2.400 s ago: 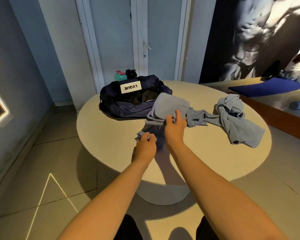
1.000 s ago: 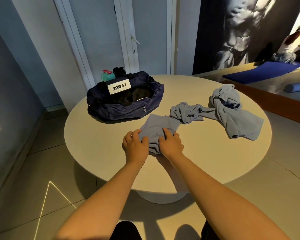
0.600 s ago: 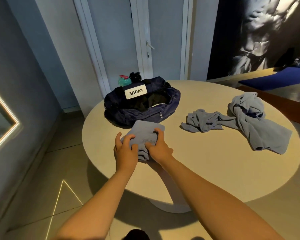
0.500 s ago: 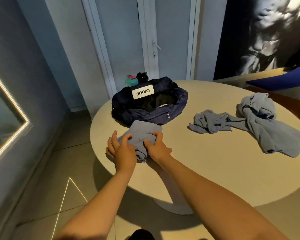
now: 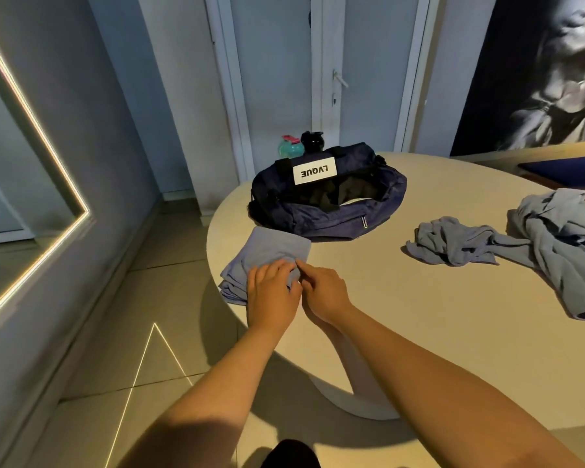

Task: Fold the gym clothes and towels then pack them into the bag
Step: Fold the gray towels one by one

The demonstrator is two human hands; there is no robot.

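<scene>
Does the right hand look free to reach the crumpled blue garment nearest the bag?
Probably yes: the right hand touches the folded cloth, and only bare table lies between it and the crumpled garment.

— Where does the view look from?
— A single camera worn on the head. It faces forward and down along both forearms, which enter from the lower edge. The left hand (image 5: 272, 292) and right hand (image 5: 325, 292) sit just below centre, close to the lens.
— And farther off?
— The round worktop (image 5: 419, 315) fills the right half. The bag (image 5: 328, 204) lies above centre, with a door (image 5: 277, 79) beyond it. The wide lens bends the edges, and the upper right looks smeared, probably by motion.
</scene>
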